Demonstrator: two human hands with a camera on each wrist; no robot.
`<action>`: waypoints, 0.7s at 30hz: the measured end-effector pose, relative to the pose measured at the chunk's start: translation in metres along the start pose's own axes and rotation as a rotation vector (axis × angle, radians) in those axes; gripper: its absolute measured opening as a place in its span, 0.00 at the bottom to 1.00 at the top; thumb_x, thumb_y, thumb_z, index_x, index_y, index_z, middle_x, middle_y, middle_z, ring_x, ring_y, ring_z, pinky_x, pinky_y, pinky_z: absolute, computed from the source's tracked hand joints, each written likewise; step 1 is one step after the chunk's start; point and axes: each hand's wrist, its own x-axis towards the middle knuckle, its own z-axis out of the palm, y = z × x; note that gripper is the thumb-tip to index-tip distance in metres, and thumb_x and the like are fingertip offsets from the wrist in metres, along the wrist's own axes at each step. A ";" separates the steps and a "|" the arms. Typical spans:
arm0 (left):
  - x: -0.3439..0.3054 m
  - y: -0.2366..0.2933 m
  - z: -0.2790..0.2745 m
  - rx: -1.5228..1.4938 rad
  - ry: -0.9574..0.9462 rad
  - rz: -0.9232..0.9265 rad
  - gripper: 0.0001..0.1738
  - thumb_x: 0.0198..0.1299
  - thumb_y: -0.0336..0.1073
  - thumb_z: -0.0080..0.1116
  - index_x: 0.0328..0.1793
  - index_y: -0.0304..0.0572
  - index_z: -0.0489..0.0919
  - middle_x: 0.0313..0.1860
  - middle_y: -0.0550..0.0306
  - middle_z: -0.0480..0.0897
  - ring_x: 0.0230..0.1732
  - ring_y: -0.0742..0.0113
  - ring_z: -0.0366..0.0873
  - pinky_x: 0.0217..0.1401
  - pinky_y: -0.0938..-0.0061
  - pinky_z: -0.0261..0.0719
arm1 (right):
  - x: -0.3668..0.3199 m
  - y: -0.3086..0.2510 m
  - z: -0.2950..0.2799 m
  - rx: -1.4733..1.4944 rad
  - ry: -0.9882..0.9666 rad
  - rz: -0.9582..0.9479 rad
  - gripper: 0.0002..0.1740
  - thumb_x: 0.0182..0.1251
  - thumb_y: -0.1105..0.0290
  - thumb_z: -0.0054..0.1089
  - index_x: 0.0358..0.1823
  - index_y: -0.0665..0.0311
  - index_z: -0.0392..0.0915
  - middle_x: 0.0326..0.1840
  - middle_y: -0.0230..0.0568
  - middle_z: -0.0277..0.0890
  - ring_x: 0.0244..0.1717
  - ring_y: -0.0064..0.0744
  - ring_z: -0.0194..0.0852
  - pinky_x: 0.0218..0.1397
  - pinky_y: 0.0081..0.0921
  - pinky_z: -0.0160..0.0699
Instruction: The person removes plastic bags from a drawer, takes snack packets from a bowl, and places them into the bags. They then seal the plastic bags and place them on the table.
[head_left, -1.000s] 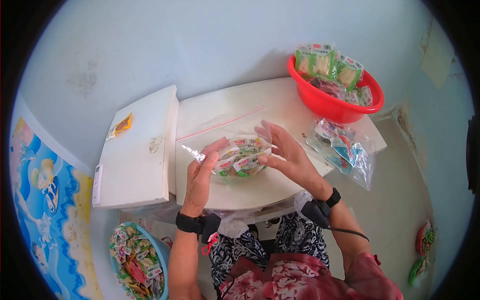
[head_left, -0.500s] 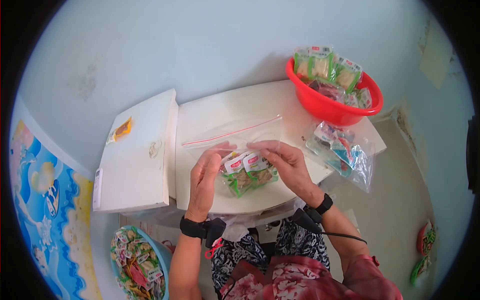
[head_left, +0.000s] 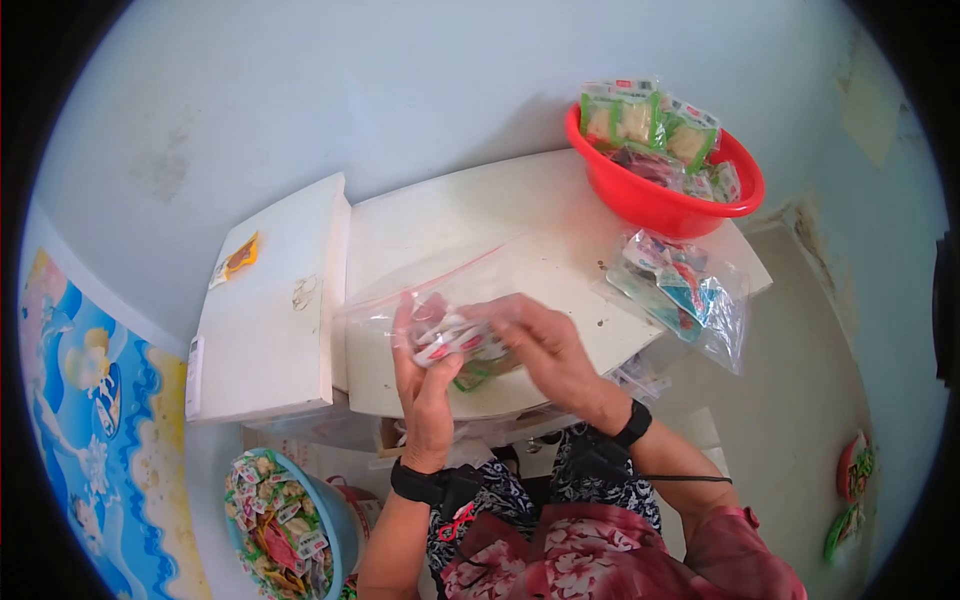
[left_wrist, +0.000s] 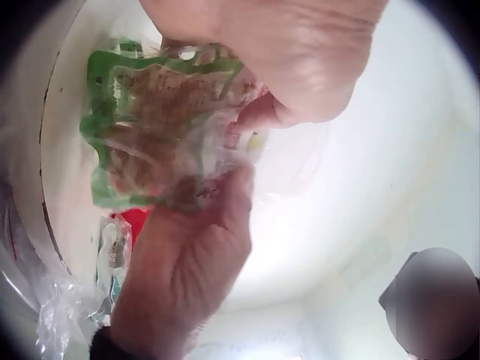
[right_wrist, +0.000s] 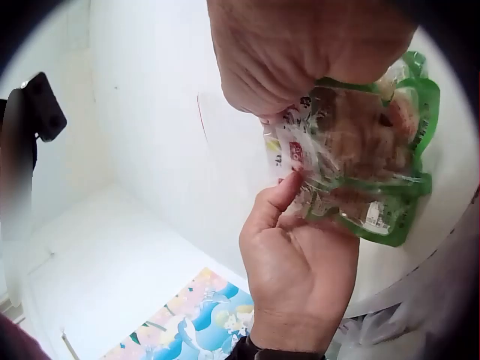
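Observation:
A clear zip bag [head_left: 395,300] with a red line along its mouth holds several green-edged food packets [head_left: 485,372] above the white table. My left hand [head_left: 428,405] grips the bag and packets from the left, thumb in front and fingers behind. From the right, my right hand [head_left: 555,355] pinches their upper part, its fingers bent over the printed tops. In the left wrist view the right thumb lies on the packets [left_wrist: 150,127]. The right wrist view shows the left thumb on the white printed end of the packets [right_wrist: 360,142].
A red basin [head_left: 650,205] of packets stands at the back right, with a filled clear bag [head_left: 690,300] before it. On the left panel [head_left: 270,340] lie a yellow packet [head_left: 238,256] and a white remote [head_left: 195,375]. A blue tub [head_left: 335,510] of packets stands below left.
Both hands have come closer together and now grip the packets through the bag. The packets' printed tops have tilted and shifted left, and the right fingers have bent over them.

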 end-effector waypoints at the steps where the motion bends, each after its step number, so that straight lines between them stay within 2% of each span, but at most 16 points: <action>1: -0.001 0.001 -0.002 -0.029 -0.009 -0.020 0.44 0.65 0.31 0.54 0.87 0.36 0.52 0.76 0.45 0.70 0.72 0.58 0.70 0.76 0.66 0.66 | -0.001 -0.003 0.006 -0.054 -0.032 -0.046 0.13 0.82 0.73 0.52 0.59 0.66 0.81 0.36 0.35 0.77 0.38 0.21 0.71 0.43 0.23 0.76; 2: -0.002 0.002 -0.003 -0.057 -0.017 -0.039 0.45 0.64 0.30 0.53 0.88 0.37 0.50 0.76 0.45 0.70 0.73 0.58 0.70 0.76 0.66 0.66 | 0.001 -0.006 0.008 -0.085 -0.049 -0.045 0.12 0.81 0.74 0.52 0.59 0.67 0.80 0.34 0.39 0.74 0.35 0.23 0.67 0.40 0.24 0.73; 5: -0.003 0.004 -0.005 -0.079 -0.066 -0.031 0.41 0.69 0.30 0.51 0.87 0.36 0.53 0.76 0.45 0.70 0.72 0.60 0.71 0.76 0.66 0.68 | 0.005 0.003 0.005 -0.055 -0.042 -0.053 0.12 0.82 0.74 0.52 0.58 0.67 0.80 0.34 0.37 0.73 0.35 0.23 0.65 0.40 0.24 0.73; 8: -0.004 -0.003 -0.012 -0.002 -0.050 -0.039 0.31 0.76 0.32 0.47 0.84 0.33 0.61 0.73 0.47 0.75 0.70 0.63 0.73 0.75 0.69 0.68 | -0.002 0.004 0.007 -0.072 -0.005 -0.046 0.13 0.83 0.73 0.51 0.61 0.67 0.81 0.34 0.36 0.72 0.35 0.22 0.65 0.40 0.24 0.73; 11: -0.004 0.002 -0.011 0.309 -0.113 -0.008 0.25 0.82 0.35 0.44 0.78 0.29 0.71 0.69 0.47 0.80 0.69 0.66 0.75 0.75 0.71 0.68 | -0.002 -0.007 0.001 -0.030 -0.011 0.098 0.15 0.84 0.72 0.51 0.64 0.65 0.81 0.42 0.38 0.79 0.43 0.22 0.74 0.48 0.24 0.78; 14: 0.008 0.020 -0.014 0.445 -0.262 0.058 0.23 0.81 0.35 0.46 0.75 0.28 0.74 0.68 0.48 0.82 0.66 0.67 0.77 0.72 0.72 0.70 | 0.006 -0.007 -0.014 -0.013 -0.029 -0.058 0.16 0.84 0.72 0.51 0.66 0.62 0.81 0.55 0.42 0.84 0.56 0.26 0.80 0.62 0.26 0.79; 17: 0.017 0.034 -0.023 0.511 -0.391 0.143 0.22 0.78 0.30 0.51 0.74 0.28 0.74 0.68 0.47 0.82 0.62 0.67 0.80 0.68 0.73 0.75 | 0.006 -0.012 -0.030 -0.131 -0.100 -0.107 0.17 0.83 0.73 0.51 0.66 0.62 0.81 0.64 0.43 0.83 0.64 0.31 0.79 0.70 0.27 0.74; 18: 0.017 0.031 -0.027 0.513 -0.350 0.114 0.23 0.77 0.29 0.52 0.75 0.29 0.74 0.68 0.47 0.83 0.61 0.68 0.80 0.66 0.74 0.75 | 0.005 -0.004 -0.033 -0.131 -0.118 -0.142 0.17 0.82 0.72 0.53 0.66 0.62 0.81 0.63 0.42 0.84 0.63 0.33 0.80 0.70 0.29 0.74; 21: 0.012 0.021 -0.035 0.456 -0.246 0.052 0.25 0.73 0.25 0.55 0.75 0.30 0.74 0.66 0.49 0.83 0.60 0.70 0.81 0.64 0.76 0.77 | -0.005 -0.004 -0.031 -0.080 -0.159 0.002 0.16 0.82 0.72 0.54 0.65 0.63 0.82 0.62 0.41 0.84 0.63 0.30 0.80 0.70 0.29 0.74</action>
